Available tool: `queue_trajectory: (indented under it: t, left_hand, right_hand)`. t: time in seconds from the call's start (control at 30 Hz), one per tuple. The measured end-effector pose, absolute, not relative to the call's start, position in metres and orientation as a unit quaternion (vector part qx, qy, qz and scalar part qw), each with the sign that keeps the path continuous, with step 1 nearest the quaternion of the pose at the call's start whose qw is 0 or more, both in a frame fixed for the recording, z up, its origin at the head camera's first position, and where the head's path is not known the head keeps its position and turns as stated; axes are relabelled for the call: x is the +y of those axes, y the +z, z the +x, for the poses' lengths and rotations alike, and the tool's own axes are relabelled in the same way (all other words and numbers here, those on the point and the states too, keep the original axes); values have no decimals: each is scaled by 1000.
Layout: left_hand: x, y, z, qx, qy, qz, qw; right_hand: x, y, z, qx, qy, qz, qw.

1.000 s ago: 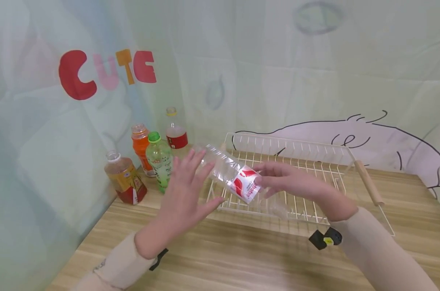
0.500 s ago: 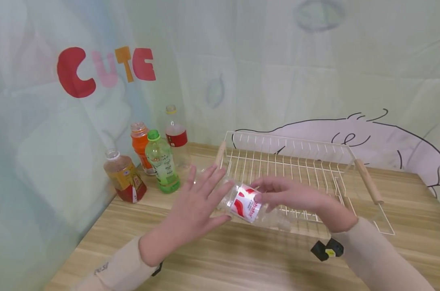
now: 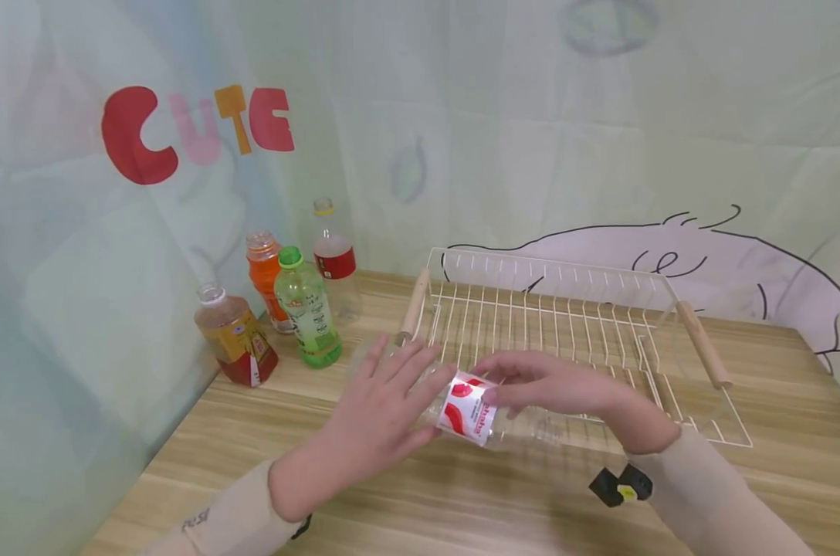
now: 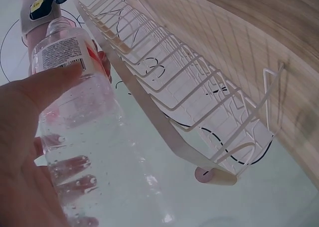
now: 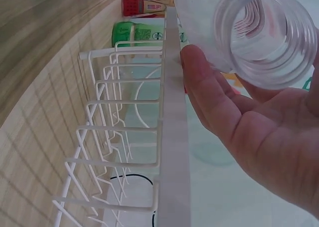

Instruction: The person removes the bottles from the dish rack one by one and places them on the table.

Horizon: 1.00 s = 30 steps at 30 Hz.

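A clear plastic bottle point(image 3: 470, 409) with a red and white label lies sideways between both hands, overlapping the front edge of the wire rack. Its uncapped mouth points right, and the threaded neck point(image 5: 294, 52) shows up close in the right wrist view. My left hand point(image 3: 378, 409) holds the base half. In the left wrist view its thumb lies across the label side, with the other fingers visible through the clear wall. With thumb and fingers, my right hand point(image 3: 566, 386) holds the bottle near the label's right edge, below the neck.
A white wire rack point(image 3: 531, 316) with wooden handles stands on the wood-grain table point(image 3: 420, 510). At the left are a green bottle point(image 3: 309, 316), an orange bottle point(image 3: 263, 274), a red-labelled bottle point(image 3: 335, 262) and a yellow-labelled bottle point(image 3: 238, 336). Cloth walls rise behind.
Both hands and the clear bottle have come down and toward the table's front. The bottle lies flatter than before, and the left fingers have moved further over it. The standing bottles stay put.
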State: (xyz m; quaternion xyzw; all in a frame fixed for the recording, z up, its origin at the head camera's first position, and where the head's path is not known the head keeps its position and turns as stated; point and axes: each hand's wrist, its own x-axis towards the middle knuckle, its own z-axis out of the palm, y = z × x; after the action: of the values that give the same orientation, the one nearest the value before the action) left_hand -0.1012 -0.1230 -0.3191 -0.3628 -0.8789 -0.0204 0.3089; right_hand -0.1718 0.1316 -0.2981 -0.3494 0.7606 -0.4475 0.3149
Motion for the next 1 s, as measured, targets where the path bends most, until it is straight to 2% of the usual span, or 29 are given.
queue_trajectory:
  t: [0.33,0.6,0.83,1.0]
  left_hand:
    - [-124,-313,-107,-874,-34,-366,318]
    - [-131,-305,-118,-875,-101,-354,315]
    - [-140,-302,-132,-855,-163,-334,362]
    - [-145,-300,-137,-855,-191,-306,373]
  right_hand:
    - [132,-291,-172,768,-443,-356,294]
    - [137,-279,-174,778,-472,-321,265]
    - [146,-271,-172,801,-506,-260,186]
    - [156,-269,-173,762,-565,-283,144]
